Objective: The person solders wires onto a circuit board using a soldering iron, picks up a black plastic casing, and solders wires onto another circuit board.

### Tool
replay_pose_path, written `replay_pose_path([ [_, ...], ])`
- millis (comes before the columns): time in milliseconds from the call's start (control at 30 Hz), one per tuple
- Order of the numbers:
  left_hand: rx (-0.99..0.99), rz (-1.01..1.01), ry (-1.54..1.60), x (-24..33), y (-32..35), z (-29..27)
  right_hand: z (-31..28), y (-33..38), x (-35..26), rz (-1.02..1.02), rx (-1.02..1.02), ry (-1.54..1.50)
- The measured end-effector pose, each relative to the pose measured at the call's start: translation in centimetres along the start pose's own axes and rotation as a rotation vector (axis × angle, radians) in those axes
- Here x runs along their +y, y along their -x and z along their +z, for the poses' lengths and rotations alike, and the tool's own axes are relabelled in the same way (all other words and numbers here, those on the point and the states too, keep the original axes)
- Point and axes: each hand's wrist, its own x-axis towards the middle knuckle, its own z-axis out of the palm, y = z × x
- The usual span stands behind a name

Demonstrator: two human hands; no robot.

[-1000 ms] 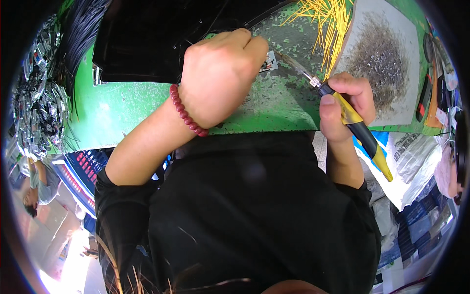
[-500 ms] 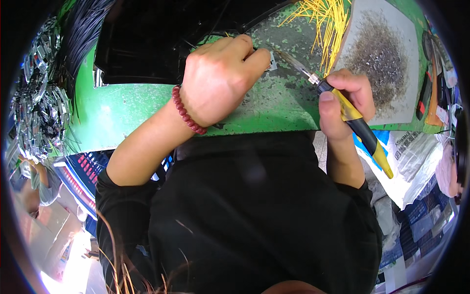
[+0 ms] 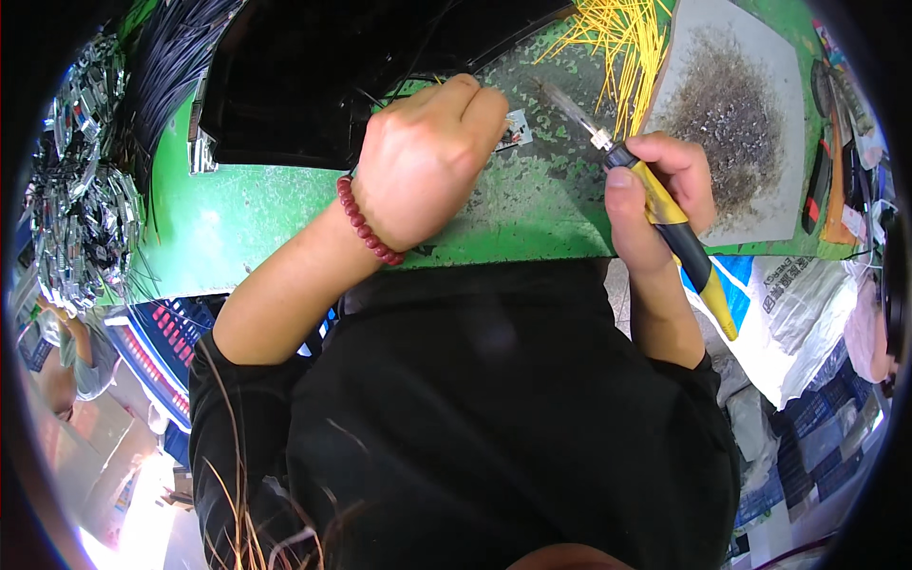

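Observation:
My left hand [image 3: 427, 166], with a dark red bead bracelet [image 3: 366, 223] on its wrist, is closed over the green worktop. Its fingertips point down and away, so what they pinch is hidden. A small pale circuit board [image 3: 516, 131] shows just beyond the index finger. My right hand [image 3: 665, 190] grips a yellow and black soldering iron [image 3: 673, 211] like a pen. The iron's metal tip [image 3: 546, 90] points to the upper left, apart from the board. Thin black wires [image 3: 375, 98] run out beside my left hand.
Black sheet-like material [image 3: 285, 85] covers the back left of the worktop [image 3: 237, 218]. Yellow wires [image 3: 617, 57] lie behind the iron, beside a grey board with dark residue [image 3: 731, 114]. Black wires [image 3: 176, 66] and bundled silvery strips [image 3: 81, 190] are at left; hand tools [image 3: 836, 190] at right.
The iron and my right hand have shifted a little left, the tip lifting away from the board. My left hand has drawn slightly left, and more of the board shows.

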Motion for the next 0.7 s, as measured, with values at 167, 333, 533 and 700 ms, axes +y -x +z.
replay_pose_path([
  [167, 0.005, 0.016, -0.122, 0.36, -0.15, 0.23, 0.13, -0.05, 0.11, -0.056, -0.025, 0.055],
  [333, -0.047, -0.061, -0.113, 0.90, -0.49, -0.10, 0.21, -0.14, 0.12, -0.041, -0.023, 0.062],
  [533, -0.078, -0.023, -0.151, 0.76, -0.49, -0.06, 0.20, -0.12, 0.30, -0.036, -0.026, 0.050],
  [700, -0.045, -0.016, -0.075, 0.54, -0.28, -0.03, 0.23, -0.09, 0.39, -0.029, -0.021, 0.025],
])
